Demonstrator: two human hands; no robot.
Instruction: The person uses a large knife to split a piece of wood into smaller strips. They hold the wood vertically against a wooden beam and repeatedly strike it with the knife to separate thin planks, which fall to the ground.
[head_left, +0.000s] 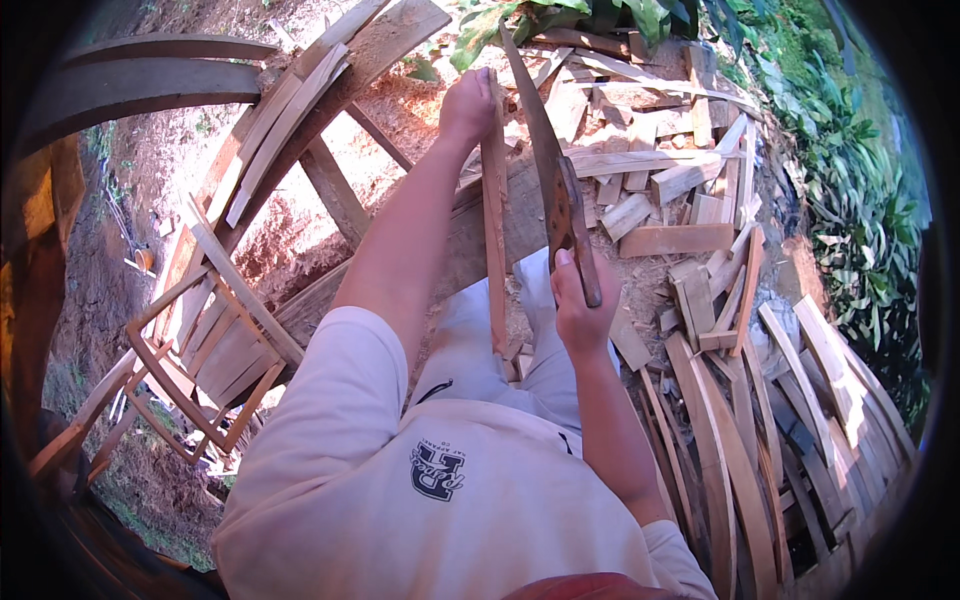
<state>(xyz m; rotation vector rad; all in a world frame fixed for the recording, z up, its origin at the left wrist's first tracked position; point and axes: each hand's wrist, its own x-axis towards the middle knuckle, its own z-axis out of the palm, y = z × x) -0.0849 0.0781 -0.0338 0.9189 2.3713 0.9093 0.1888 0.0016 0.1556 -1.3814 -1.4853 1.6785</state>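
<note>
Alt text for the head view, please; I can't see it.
A person's left hand holds a narrow wooden strip near its far end; the right hand grips a handsaw beside it. Wood offcuts lie heaped to the right, with leafy plants beyond.

1 narrow wooden strip [495, 230], 1 brown-handled handsaw [549, 150] at its right, both pointing away

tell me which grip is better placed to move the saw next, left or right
Right, most likely: the right grip holds the saw by its handle. The left grip holds the far end of a wooden strip, left of the saw.
</note>
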